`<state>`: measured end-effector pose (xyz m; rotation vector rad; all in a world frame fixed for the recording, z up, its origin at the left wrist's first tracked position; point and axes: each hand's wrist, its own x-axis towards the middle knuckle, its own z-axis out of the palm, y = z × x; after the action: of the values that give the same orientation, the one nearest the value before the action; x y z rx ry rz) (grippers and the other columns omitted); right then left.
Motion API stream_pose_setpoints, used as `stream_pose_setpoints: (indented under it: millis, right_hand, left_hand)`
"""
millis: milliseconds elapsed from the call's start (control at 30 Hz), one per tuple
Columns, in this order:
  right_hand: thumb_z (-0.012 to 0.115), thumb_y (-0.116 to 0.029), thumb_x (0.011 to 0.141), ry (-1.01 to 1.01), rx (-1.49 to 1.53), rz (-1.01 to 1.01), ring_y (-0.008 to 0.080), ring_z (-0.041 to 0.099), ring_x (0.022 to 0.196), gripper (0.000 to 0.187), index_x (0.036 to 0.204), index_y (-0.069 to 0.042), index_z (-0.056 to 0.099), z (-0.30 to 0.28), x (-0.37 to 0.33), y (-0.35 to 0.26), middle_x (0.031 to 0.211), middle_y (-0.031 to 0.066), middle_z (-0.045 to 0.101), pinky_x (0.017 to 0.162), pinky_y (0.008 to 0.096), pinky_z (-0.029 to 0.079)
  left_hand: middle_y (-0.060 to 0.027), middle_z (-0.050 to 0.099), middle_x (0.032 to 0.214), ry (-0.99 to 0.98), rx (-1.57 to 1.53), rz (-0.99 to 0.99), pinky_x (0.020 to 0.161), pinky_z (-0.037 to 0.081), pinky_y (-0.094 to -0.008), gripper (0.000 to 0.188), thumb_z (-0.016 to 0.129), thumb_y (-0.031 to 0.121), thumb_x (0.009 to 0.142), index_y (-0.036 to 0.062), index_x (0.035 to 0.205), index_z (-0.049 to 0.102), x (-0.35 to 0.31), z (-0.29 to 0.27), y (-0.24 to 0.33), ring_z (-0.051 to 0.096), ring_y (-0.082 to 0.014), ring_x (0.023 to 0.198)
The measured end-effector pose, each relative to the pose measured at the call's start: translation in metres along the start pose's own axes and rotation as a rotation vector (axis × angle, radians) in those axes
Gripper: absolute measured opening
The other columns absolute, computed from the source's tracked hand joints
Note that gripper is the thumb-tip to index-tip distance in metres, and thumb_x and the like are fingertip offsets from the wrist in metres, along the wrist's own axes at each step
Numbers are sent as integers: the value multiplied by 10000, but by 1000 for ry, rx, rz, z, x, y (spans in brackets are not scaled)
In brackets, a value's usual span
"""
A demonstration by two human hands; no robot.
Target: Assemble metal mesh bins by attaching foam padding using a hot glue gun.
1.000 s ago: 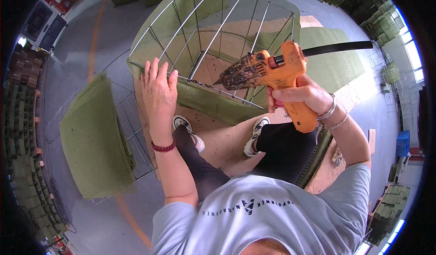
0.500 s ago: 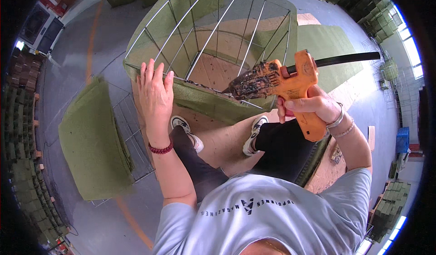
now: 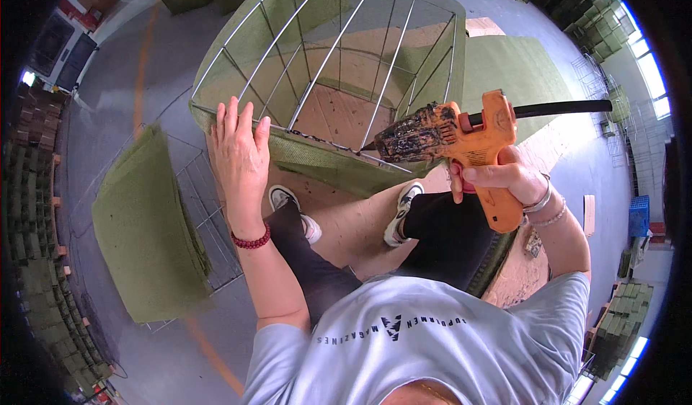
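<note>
An orange glue gun (image 3: 483,149) is gripped in my right hand (image 3: 508,178), with fingers at its trigger. A black glue stick (image 3: 562,108) sticks out of its back end. The dark, crusted nozzle points left and meets the near rim of a wire-frame basket (image 3: 339,41) wrapped in green mesh fabric (image 3: 339,168). Dark glue (image 3: 310,137) lies along that rim, left of the nozzle. My left hand (image 3: 241,153) rests flat on the basket's near left corner, its fingers stretched out over the fabric edge.
The basket stands on brown cardboard (image 3: 346,243), just beyond my shoes. Left of me, a stack of green fabric sheets (image 3: 144,232) lies over wire frames (image 3: 213,225). Another green sheet (image 3: 512,73) lies at the right. Piled green pieces (image 3: 36,239) line the left side.
The glue gun has moved slightly right and toward me, and its nozzle sits further right along the rim. The glue line now reaches further right. My left hand stays on the corner.
</note>
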<state>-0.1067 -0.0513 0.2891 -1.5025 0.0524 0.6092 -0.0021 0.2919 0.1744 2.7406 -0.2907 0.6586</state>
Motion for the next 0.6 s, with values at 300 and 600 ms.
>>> stream_pose_setpoints:
  millis: [300, 600]
  right_hand:
    - [645, -126, 824, 21, 25, -3, 184, 623, 751, 283, 1046, 12, 537, -5, -10, 5, 859, 76, 578, 701, 301, 487]
    - [664, -102, 807, 88, 92, 22, 202, 634, 736, 301, 1062, 8, 546, -11, -26, 9, 907, 84, 586, 673, 306, 487]
  left_hand:
    - [-211, 352, 1457, -128, -51, 34, 1128, 232, -484, 940, 623, 656, 749, -31, 1359, 427, -4, -14, 2, 284, -363, 1375]
    - [-165, 359, 1464, -94, -181, 108, 1116, 269, -459, 913, 740, 556, 676, 19, 1357, 456, -2, -30, 13, 289, -348, 1376]
